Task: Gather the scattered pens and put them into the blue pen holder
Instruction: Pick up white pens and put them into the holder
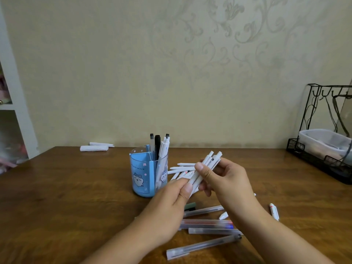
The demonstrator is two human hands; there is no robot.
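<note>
The blue pen holder (142,174) stands upright on the wooden table (76,197), with several pens sticking out of its right compartment. To its right, both hands hold a bundle of white pens (206,166) tilted up to the right. My right hand (224,178) grips the middle of the bundle, and my left hand (171,199) pinches its lower end. More white pens (181,169) lie behind the hands. Several frosted gel pens (207,223) lie on the table beneath my wrists, and one white pen (274,211) lies off to the right.
Two folded white papers (94,148) lie at the table's back left. A black wire rack (323,149) with a clear plastic box stands at the right edge. A white shelf unit (13,92) rises on the far left. A papered wall closes off the back.
</note>
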